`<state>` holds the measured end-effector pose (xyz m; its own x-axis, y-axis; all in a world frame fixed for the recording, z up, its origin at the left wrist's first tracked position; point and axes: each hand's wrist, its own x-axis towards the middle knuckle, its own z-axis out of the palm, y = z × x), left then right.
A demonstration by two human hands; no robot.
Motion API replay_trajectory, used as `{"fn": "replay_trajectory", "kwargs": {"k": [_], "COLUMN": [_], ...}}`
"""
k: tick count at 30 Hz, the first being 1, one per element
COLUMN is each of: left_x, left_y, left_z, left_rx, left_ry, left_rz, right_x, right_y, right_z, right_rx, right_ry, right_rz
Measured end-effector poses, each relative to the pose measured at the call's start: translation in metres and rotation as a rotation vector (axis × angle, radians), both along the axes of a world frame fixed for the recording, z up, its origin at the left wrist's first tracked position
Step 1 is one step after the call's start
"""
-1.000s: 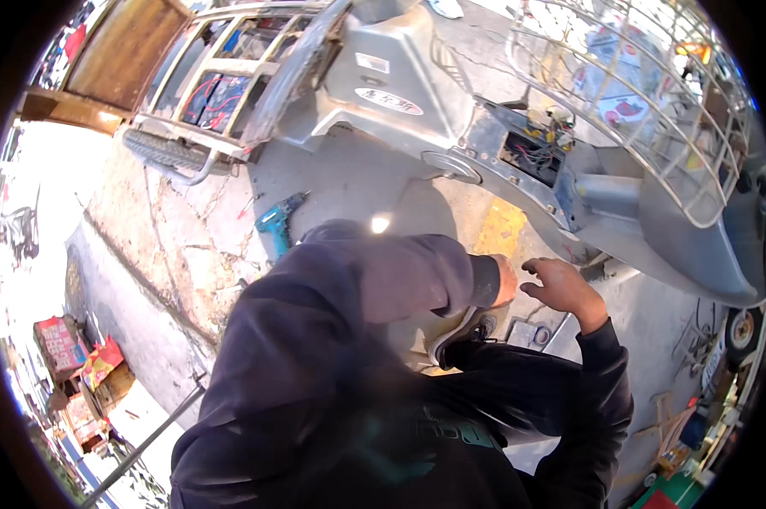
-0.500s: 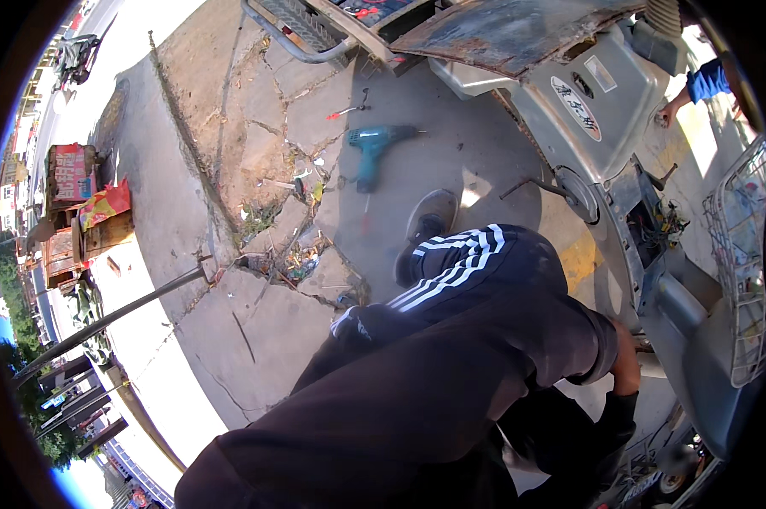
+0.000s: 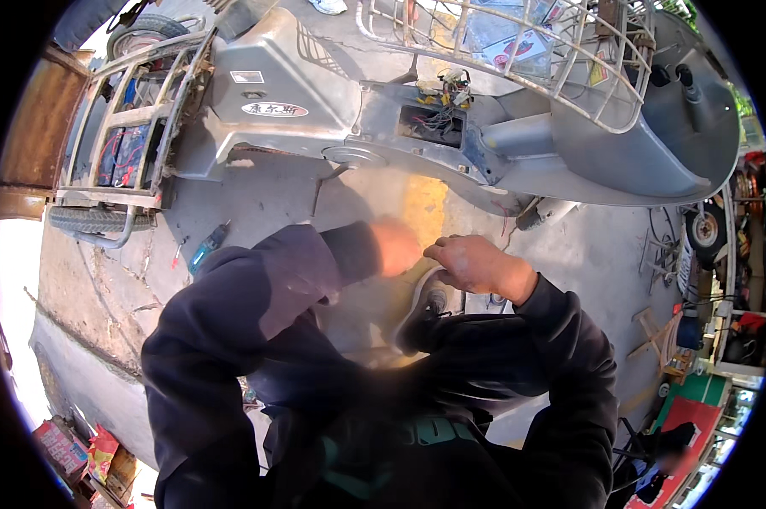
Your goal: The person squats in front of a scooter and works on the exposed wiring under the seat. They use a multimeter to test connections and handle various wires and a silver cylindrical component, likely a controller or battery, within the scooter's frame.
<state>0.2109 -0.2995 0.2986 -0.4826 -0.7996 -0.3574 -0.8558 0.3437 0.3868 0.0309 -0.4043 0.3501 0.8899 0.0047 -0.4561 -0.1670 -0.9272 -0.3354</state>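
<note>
Batteries (image 3: 129, 154) are lying uncovered; drill (image 3: 208, 247) is resting on the ground (image 3: 586, 254). Grey trike (image 3: 291, 75) is standing near both hands. Left hand (image 3: 395, 246) is blurring, grip unclear. Wires (image 3: 454, 90) are showing, not covered up. Right hand (image 3: 474, 261) is showing narrowly bent fingers, contents unclear.

Just below the fingers (image 3: 445, 251) I see a grey, pale-soled shoe (image 3: 434, 305); farther back, dark sleeves (image 3: 567, 348), dark trousers (image 3: 489, 356) and a greenish chest print (image 3: 438, 431).

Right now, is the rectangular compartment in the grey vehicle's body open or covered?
Open: no cover lies over the compartment, and tangled wires show inside it.
</note>
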Motion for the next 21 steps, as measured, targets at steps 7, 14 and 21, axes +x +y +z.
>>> {"fn": "replay_trajectory", "kwargs": {"k": [7, 14, 21], "left_x": [0.089, 0.127, 0.159], "left_y": [0.027, 0.015, -0.034], "left_z": [0.027, 0.053, 0.053], "left_rx": [0.180, -0.043, -0.295], "left_ry": [-0.103, -0.032, 0.020], "left_rz": [0.250, 0.412, 0.636], "right_x": [-0.015, -0.008, -0.002], "right_y": [0.009, 0.027, 0.047], "right_z": [0.005, 0.009, 0.028], "right_rx": [0.013, -0.024, 0.012], "right_ry": [-0.017, -0.120, -0.151], "right_rz": [0.111, 0.161, 0.160]}}
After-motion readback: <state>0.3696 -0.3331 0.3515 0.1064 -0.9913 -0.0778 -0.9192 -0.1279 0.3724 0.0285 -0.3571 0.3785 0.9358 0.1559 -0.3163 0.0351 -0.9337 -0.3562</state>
